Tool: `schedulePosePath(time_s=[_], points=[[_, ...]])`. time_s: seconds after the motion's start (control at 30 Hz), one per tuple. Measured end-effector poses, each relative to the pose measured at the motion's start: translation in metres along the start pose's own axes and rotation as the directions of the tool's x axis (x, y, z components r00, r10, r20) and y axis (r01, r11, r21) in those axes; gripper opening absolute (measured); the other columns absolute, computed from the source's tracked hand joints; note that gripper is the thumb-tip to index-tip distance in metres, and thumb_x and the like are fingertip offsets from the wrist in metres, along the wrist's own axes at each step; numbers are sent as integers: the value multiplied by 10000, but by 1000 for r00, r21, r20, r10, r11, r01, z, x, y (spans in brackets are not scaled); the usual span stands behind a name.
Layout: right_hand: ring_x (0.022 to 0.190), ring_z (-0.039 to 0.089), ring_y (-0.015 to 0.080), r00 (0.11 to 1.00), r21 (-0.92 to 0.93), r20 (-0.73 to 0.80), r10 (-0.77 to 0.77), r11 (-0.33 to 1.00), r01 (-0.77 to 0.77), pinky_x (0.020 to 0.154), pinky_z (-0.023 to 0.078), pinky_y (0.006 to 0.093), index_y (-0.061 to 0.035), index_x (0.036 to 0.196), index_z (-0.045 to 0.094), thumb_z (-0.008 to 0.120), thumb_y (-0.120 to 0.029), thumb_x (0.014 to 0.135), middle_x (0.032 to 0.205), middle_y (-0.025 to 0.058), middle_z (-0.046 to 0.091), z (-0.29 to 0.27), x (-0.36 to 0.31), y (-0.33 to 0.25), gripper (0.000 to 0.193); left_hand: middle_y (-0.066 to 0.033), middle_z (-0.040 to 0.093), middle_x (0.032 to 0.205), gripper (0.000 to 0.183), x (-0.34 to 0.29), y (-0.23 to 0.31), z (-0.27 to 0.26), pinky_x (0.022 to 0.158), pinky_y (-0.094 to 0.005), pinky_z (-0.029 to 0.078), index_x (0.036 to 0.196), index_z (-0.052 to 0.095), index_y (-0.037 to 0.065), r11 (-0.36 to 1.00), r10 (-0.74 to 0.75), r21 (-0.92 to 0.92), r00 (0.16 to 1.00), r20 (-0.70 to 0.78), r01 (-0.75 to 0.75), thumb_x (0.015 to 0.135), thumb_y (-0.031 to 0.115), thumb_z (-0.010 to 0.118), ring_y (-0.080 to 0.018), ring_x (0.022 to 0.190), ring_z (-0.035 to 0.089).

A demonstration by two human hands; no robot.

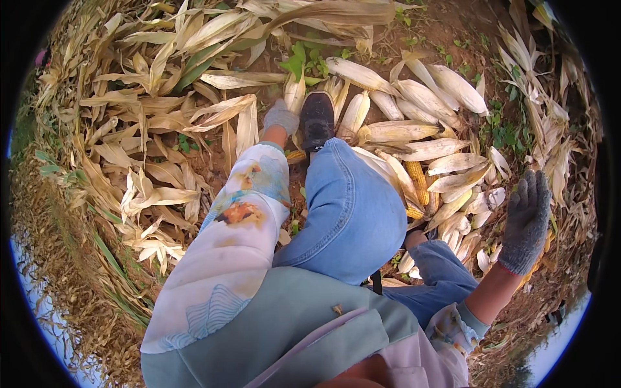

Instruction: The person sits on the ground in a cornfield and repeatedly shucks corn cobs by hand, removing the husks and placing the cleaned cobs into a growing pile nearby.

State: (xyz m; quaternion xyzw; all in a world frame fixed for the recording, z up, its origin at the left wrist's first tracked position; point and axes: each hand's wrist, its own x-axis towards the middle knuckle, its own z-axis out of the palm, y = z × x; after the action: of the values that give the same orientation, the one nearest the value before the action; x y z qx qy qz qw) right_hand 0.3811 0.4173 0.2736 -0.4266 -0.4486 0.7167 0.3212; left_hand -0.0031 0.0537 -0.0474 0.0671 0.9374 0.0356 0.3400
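Note:
My left hand [281, 119], in a pale grey knit glove, reaches down beside my dark shoe [317, 119]. Its fingers curl against a husk-covered ear of corn [295, 94]; their tips are partly hidden. Off to the right, my right hand [527, 223] wears a darker grey glove. Nothing is in it, and its fingers are stretched out. Yellow corn [537, 266] shows partly behind that hand. Between the hands, right of my bent knee [352, 213], lies a pile of ears in pale husks [424, 100], with a bare yellow cob [417, 182] among them.
Dry corn stalks and leaves [149, 129] cover the ground on the left and across the top. More dried leaves [559, 136] line the right side. Brown soil with small green weeds [508, 132] shows beside the pile. Loose pale husks [456, 226] lie near my other leg.

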Motion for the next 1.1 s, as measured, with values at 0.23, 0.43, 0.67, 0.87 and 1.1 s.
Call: schedulePosePath(time_s=[0.23,0.43,0.67,0.87,1.1], points=[[1176,607,227,1000,-50,-11,-15,999,15,933,535,319,-9,1447,438,497,-264,1032,1414,175,530,0,5,0,491,-215,651,1187,610,-40,-12,-29,927,-369,500,1173,615,-31,967,3,-255,998,56,11,734,367,760,-339,1049,657],[1092,642,208,1000,-8,-24,-10,1000,10,900,535,313,-11,1417,482,534,-278,1020,1343,172,592,17,-5,-6,481,-114,645,1185,556,-109,-14,-56,898,-360,523,1308,563,3,167,368,-986,928,65,3,788,103,733,-241,1027,646],[1032,644,180,991,-307,95,-94,944,119,854,509,293,-25,1374,513,582,-252,999,1224,117,642,65,-41,-23,444,-103,636,1163,635,-185,107,-188,897,-349,519,1322,508,6,120,606,-828,702,-375,-547,776,146,800,-213,1039,627],[1194,584,241,833,-333,522,-183,855,397,999,482,348,-29,1439,434,703,-211,920,1354,164,562,84,-56,-6,612,-113,629,1150,697,-294,227,-237,824,-345,563,1294,492,13,58,668,-665,524,-528,-745,725,158,866,-204,1003,647],[1347,439,253,796,-121,455,-399,858,499,1092,402,371,-4,1547,199,772,-208,829,1500,192,371,80,-51,-23,942,-152,671,1050,643,-379,302,-188,834,-371,535,1240,522,12,109,716,-555,453,-532,-825,826,438,769,-225,940,661]])
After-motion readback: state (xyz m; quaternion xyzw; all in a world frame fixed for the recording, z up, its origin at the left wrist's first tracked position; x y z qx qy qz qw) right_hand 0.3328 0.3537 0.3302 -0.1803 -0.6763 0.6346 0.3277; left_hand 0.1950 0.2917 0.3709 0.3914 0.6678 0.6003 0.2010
